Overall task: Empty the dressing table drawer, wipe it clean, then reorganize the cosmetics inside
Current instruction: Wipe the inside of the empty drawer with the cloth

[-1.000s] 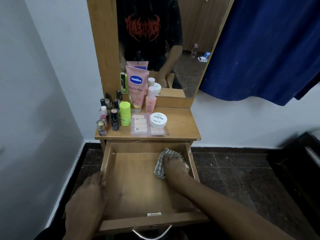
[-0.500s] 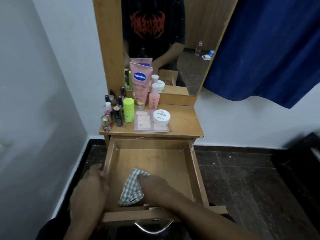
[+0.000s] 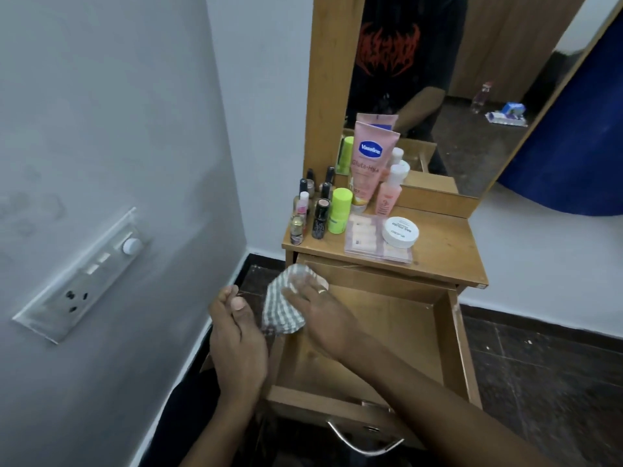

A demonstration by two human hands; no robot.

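Right hand (image 3: 322, 313) apparently flat on cloth (image 3: 279, 310)

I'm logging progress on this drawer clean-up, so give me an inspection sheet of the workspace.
Surface: dressing table top, wood; drawer pulled out, no cosmetics seen inside.
Job's things: checked cloth at the drawer's rear left corner; Vaseline tube, pink pump bottle, green stick, small bottles, white jar on a clear case, all on top.
Clutter: nothing seen.
Hands: right hand presses the cloth with flat fingers; left hand beside the drawer's left wall, holding nothing.
Cables: nothing seen.
Surroundings: mirror, wall socket plate, blue curtain, dark tiled floor.
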